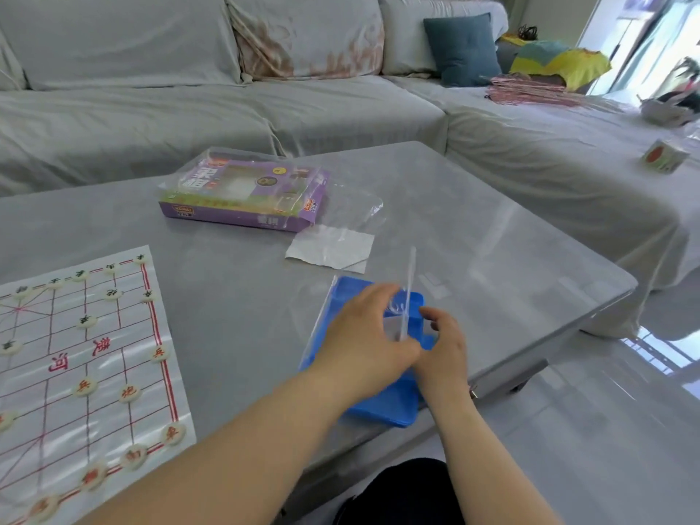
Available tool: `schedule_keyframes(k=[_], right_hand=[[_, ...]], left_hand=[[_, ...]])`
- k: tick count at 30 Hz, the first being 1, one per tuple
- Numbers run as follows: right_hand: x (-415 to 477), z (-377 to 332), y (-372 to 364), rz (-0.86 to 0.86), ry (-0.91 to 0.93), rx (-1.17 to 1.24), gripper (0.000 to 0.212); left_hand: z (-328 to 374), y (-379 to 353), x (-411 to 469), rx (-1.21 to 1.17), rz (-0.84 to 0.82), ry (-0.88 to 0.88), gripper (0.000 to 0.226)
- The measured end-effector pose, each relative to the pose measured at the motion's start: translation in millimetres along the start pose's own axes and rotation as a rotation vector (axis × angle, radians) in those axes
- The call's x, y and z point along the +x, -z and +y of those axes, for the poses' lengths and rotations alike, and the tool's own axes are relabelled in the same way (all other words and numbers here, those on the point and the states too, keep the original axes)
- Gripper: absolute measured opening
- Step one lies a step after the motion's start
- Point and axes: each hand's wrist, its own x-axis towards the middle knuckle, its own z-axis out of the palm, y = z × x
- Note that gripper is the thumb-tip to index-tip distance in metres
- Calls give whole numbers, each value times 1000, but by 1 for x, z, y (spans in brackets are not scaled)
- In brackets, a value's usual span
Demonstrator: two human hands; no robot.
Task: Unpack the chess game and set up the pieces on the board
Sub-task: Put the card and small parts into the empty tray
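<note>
A paper Chinese chess board lies at the table's left, with several round cream pieces such as one standing on its line crossings. Near the table's front edge sits a blue plastic tray with a clear plastic lid standing up on edge over it. My left hand rests over the tray, fingers curled at the lid's base. My right hand is beside it, fingers curled at the lid's right side. What lies inside the tray is hidden by my hands.
The purple game box in a clear bag lies at the table's back, with a white paper slip in front of it. A grey sofa wraps behind and right, holding a teal cushion and a small carton.
</note>
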Motion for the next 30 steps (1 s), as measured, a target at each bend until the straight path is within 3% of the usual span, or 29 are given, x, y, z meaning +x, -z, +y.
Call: schedule_keyframes(k=[5,12,17,22,30], right_hand=[[3,7,9,37,-20,112,17],[-2,7,16,-29,-41,193,30],[-9,11,20,-2,-76,177,17],[-24,11,17,-93,-74,8,28],[-19,-4,8,-75,-235,269,21]], left_hand=[[-22,-24,-5,432,-81,-106,66],[-34,-29,-5,606,-133,-107,61],[-46,-6,0,765,-48,32,61],[-52,4,1,746,-86,205,79],[-57,17,-1,569,14,239,95]])
